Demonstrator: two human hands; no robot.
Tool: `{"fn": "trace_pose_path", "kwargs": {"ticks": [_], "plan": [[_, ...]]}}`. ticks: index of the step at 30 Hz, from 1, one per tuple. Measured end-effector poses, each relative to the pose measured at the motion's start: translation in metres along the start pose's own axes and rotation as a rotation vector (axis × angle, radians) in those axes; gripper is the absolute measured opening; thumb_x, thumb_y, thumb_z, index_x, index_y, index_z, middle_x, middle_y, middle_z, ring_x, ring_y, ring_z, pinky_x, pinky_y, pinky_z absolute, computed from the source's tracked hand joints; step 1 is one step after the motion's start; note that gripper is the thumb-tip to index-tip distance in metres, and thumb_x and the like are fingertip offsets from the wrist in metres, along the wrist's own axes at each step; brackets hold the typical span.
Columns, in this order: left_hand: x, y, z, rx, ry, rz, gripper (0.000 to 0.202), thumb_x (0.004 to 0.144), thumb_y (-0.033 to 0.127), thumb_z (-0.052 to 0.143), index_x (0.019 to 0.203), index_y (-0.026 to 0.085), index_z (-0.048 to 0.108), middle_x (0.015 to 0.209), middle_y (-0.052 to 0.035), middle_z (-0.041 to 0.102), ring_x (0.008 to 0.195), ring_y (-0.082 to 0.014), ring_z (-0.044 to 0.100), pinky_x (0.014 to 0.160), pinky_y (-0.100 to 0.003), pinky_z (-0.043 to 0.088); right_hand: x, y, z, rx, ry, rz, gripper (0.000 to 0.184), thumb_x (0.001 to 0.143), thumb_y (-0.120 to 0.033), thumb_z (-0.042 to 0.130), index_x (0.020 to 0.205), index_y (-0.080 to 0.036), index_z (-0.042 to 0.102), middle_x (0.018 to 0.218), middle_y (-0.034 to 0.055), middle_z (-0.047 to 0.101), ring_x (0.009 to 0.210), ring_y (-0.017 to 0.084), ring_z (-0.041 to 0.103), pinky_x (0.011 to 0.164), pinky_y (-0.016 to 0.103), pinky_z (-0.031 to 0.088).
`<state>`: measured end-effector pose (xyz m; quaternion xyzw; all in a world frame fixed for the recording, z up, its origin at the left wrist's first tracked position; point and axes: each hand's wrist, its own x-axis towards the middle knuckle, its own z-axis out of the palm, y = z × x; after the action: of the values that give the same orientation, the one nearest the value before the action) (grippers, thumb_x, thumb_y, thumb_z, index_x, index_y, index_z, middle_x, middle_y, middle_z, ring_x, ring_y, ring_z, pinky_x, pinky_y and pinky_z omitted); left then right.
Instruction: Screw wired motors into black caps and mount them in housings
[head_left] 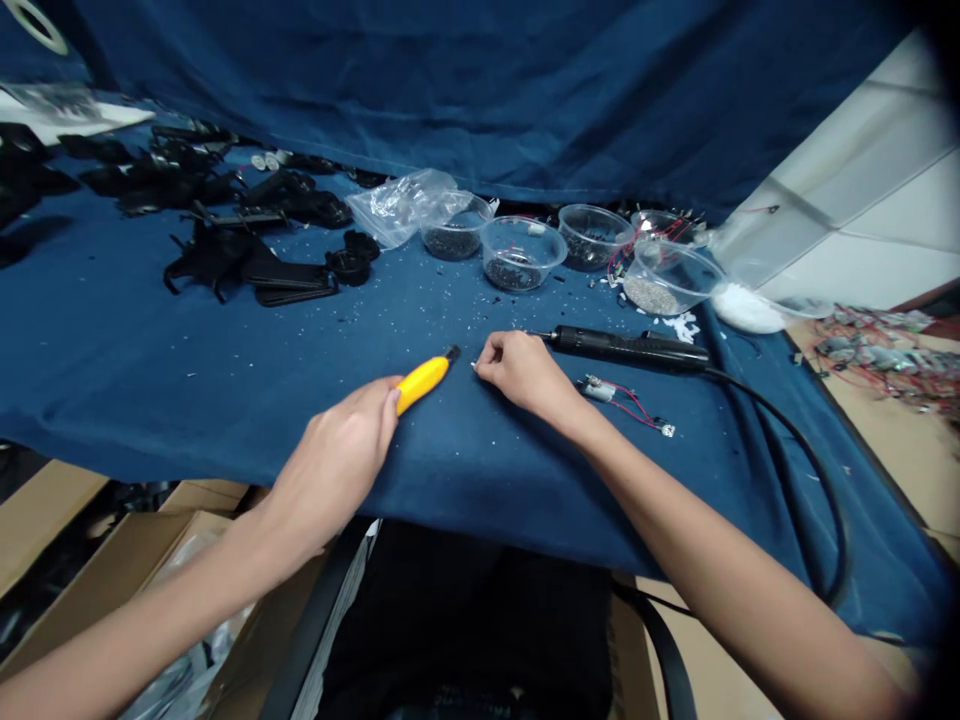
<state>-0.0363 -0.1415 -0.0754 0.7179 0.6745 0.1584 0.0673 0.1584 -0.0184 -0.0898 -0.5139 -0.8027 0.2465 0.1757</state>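
My left hand (341, 455) is closed around a yellow-handled tool (424, 379) whose dark tip points up and right over the blue cloth (225, 360). My right hand (523, 370) rests on the cloth with fingers pinched on a tiny pale piece I cannot make out, a little right of the tool's tip. Just behind the right hand lies a black electric screwdriver (626, 348) with a thick cable (806, 470). A small motor with red wires (626, 400) lies right of that hand.
Several clear plastic bowls (521, 252) of small parts and a plastic bag (401, 205) stand at the back. Black plastic parts (225, 220) are piled at the back left. Cardboard boxes (112, 560) sit below the table edge. Wired parts (885, 350) lie at right.
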Motion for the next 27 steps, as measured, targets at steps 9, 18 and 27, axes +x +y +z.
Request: {"fn": "trace_pose_path", "kwargs": {"ticks": [9,18,27], "plan": [[0.037,-0.036,-0.005,0.376,0.224,0.254,0.049,0.096,0.038,0.043,0.138,0.012,0.043,0.127,-0.0221,0.052,0.116,-0.0372,0.05,0.093,-0.052,0.041,-0.041,-0.011,-0.019,0.514,-0.123,0.072,0.01,0.077,-0.02,0.057,0.083,-0.014,0.063,0.07,0.0002,0.061,0.063,0.009,0.054,0.062,0.022,0.042],[0.039,0.032,0.023,-0.35,-0.035,0.765,0.013,0.098,0.017,0.043,0.103,0.017,0.055,0.095,-0.0039,0.061,0.092,-0.0139,0.055,0.084,-0.027,0.044,-0.072,0.001,-0.038,0.884,-0.417,0.152,0.031,0.077,-0.043,0.068,0.088,-0.015,0.062,0.067,-0.0001,0.061,0.062,0.012,0.057,0.065,0.026,0.048],[0.074,0.053,0.036,-0.185,-0.132,0.659,0.017,0.097,0.026,0.044,0.091,0.017,0.056,0.089,-0.0033,0.06,0.083,-0.0171,0.053,0.078,-0.034,0.041,-0.084,0.065,-0.071,-0.322,0.247,-0.033,0.033,0.088,-0.032,0.057,0.117,-0.018,0.062,0.11,0.014,0.061,0.101,0.028,0.057,0.092,0.045,0.044]]}}
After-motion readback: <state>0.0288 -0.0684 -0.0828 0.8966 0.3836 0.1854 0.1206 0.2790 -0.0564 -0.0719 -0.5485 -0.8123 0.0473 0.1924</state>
